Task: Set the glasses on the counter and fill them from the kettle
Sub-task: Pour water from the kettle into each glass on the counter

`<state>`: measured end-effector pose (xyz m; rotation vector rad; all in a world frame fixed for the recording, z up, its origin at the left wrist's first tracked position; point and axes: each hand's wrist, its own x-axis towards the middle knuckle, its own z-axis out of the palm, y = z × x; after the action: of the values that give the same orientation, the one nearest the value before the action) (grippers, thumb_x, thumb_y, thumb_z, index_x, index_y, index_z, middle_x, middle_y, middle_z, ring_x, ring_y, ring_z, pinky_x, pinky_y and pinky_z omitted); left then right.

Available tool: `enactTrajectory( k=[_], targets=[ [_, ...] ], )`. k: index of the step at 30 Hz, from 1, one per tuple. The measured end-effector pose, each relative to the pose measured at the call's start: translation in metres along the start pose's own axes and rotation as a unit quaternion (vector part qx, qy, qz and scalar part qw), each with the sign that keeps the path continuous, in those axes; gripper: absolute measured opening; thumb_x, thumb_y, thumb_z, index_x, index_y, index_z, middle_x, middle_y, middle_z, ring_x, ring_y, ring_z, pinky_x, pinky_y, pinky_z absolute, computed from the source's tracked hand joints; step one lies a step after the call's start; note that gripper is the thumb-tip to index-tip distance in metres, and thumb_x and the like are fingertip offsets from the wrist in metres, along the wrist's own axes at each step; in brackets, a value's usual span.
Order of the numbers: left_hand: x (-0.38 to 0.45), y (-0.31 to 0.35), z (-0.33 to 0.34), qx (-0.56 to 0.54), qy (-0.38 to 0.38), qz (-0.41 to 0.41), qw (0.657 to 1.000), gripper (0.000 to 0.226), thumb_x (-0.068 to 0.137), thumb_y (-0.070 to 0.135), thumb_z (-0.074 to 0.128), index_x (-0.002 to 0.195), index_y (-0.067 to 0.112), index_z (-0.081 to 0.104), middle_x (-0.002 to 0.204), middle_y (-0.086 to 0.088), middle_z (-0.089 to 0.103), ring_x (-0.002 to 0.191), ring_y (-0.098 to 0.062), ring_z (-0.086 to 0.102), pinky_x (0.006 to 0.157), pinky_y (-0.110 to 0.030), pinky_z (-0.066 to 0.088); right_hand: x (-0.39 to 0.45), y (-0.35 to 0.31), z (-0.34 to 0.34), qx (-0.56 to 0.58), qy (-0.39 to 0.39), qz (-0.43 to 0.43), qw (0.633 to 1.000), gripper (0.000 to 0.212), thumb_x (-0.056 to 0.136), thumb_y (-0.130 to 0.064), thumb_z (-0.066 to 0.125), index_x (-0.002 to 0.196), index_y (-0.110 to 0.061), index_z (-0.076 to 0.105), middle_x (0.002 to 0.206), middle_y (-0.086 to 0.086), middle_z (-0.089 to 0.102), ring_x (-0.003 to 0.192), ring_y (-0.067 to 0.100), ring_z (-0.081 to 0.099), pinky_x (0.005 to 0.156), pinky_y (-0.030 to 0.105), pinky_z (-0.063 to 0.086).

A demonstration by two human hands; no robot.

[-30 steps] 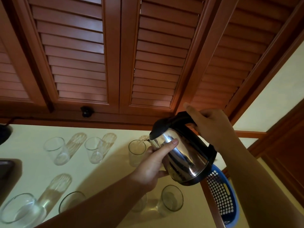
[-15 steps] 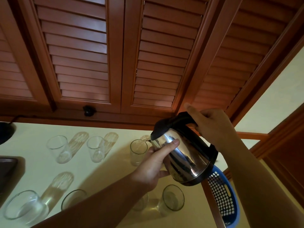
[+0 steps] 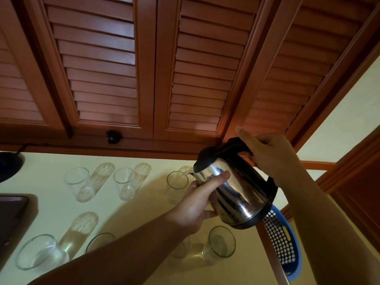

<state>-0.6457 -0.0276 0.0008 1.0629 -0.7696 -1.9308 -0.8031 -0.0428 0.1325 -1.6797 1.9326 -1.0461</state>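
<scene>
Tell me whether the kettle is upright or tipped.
Tipped. The kettle leans spout-down toward a glass; right hand grips its handle, left hand holds its body.

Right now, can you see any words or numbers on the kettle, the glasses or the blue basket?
None can be read.
Kettle: bare shiny steel and black plastic, no label showing.
Glasses, such as the one under the spout: plain clear glass.
Blue basket: only holes, no writing.

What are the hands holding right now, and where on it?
Both hold the kettle. The right hand grips its black handle; the left hand cups the steel body near the spout, tipping it over a glass.
</scene>
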Motion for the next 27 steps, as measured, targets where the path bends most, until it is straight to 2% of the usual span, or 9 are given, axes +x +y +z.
enactTrajectory(
  k=[4, 8, 11, 13, 16, 18, 20, 24, 27],
  targets=[
    [-0.004, 0.002, -0.001, 0.004, -0.006, -0.006, 1.0, 0.106, 0.05, 0.062, 0.098, 0.137, 0.012, 0.065, 0.116, -0.008, 0.081, 0.11, -0.025, 0.076, 0.077, -0.045, 0.064, -0.006, -0.002, 0.004, -0.002, 0.012, 0.008, 1.0, 0.084, 0.087, -0.071, 0.064, 0.069, 0.011, 0.06, 0.053, 0.011, 0.045, 0.045, 0.021, 0.04, 0.056, 0.032, 0.042],
    [-0.006, 0.006, -0.004, 0.034, -0.012, -0.008, 0.999, 0.115, 0.042, 0.066, 0.1, 0.137, 0.014, 0.063, 0.121, -0.009, 0.081, 0.116, -0.027, 0.075, 0.087, -0.05, 0.063, -0.013, -0.002, 0.004, 0.023, 0.022, 0.032, 0.999, 0.078, 0.09, -0.064, 0.064, 0.071, 0.012, 0.061, 0.057, 0.014, 0.045, 0.052, 0.025, 0.04, 0.059, 0.034, 0.04],
    [-0.008, 0.01, -0.012, 0.073, -0.023, -0.006, 0.997, 0.097, 0.052, 0.063, 0.095, 0.132, 0.014, 0.067, 0.115, -0.01, 0.081, 0.115, -0.029, 0.074, 0.102, -0.057, 0.056, -0.02, 0.002, 0.002, 0.077, 0.024, 0.07, 0.994, 0.069, 0.097, -0.054, 0.064, 0.085, 0.013, 0.066, 0.063, 0.014, 0.049, 0.053, 0.021, 0.041, 0.057, 0.032, 0.039],
    [-0.012, 0.014, -0.018, 0.09, -0.031, -0.003, 0.995, 0.092, 0.055, 0.062, 0.093, 0.129, 0.014, 0.068, 0.121, -0.013, 0.08, 0.117, -0.029, 0.073, 0.105, -0.056, 0.055, -0.026, 0.002, 0.0, 0.116, 0.035, 0.099, 0.988, 0.059, 0.099, -0.051, 0.063, 0.084, 0.005, 0.07, 0.061, 0.01, 0.051, 0.054, 0.019, 0.043, 0.057, 0.031, 0.039],
    [-0.018, 0.017, -0.025, 0.096, -0.051, 0.017, 0.994, 0.073, 0.057, 0.056, 0.094, 0.113, 0.016, 0.07, 0.102, -0.002, 0.079, 0.103, -0.02, 0.072, 0.094, -0.043, 0.055, -0.038, 0.0, -0.001, 0.176, 0.061, 0.131, 0.974, 0.05, 0.099, -0.052, 0.063, 0.075, -0.008, 0.068, 0.056, 0.003, 0.051, 0.053, 0.017, 0.043, 0.059, 0.032, 0.039],
    [-0.022, 0.019, -0.028, 0.095, -0.068, 0.034, 0.993, 0.053, 0.065, 0.045, 0.095, 0.102, 0.019, 0.069, 0.088, 0.007, 0.076, 0.089, -0.014, 0.069, 0.088, -0.037, 0.053, -0.045, -0.002, -0.001, 0.213, 0.083, 0.14, 0.963, 0.048, 0.098, -0.052, 0.064, 0.077, -0.01, 0.07, 0.052, -0.001, 0.051, 0.052, 0.015, 0.043, 0.059, 0.031, 0.039],
    [-0.025, 0.023, -0.031, 0.102, -0.074, 0.058, 0.99, 0.04, 0.071, 0.035, 0.095, 0.093, 0.02, 0.065, 0.084, 0.008, 0.076, 0.085, -0.014, 0.069, 0.088, -0.036, 0.053, -0.051, -0.005, 0.001, 0.242, 0.103, 0.145, 0.954, 0.047, 0.098, -0.055, 0.064, 0.082, -0.01, 0.073, 0.05, -0.005, 0.051, 0.051, 0.013, 0.043, 0.058, 0.03, 0.039],
    [-0.033, 0.031, -0.045, 0.136, -0.051, 0.119, 0.982, 0.058, 0.058, 0.044, 0.095, 0.097, 0.016, 0.062, 0.096, 0.002, 0.077, 0.097, -0.021, 0.073, 0.097, -0.043, 0.055, -0.062, -0.016, 0.01, 0.289, 0.115, 0.132, 0.941, 0.046, 0.098, -0.056, 0.063, 0.082, -0.014, 0.073, 0.049, -0.008, 0.051, 0.053, 0.012, 0.043, 0.06, 0.03, 0.038],
    [-0.043, 0.034, -0.059, 0.159, -0.032, 0.145, 0.976, 0.071, 0.066, 0.038, 0.095, 0.113, 0.0, 0.058, 0.119, -0.009, 0.077, 0.112, -0.023, 0.074, 0.101, -0.041, 0.059, -0.068, -0.025, 0.02, 0.297, 0.101, 0.114, 0.943, 0.046, 0.095, -0.056, 0.065, 0.078, -0.014, 0.069, 0.05, -0.007, 0.051, 0.053, 0.013, 0.044, 0.062, 0.031, 0.04]
  ],
)
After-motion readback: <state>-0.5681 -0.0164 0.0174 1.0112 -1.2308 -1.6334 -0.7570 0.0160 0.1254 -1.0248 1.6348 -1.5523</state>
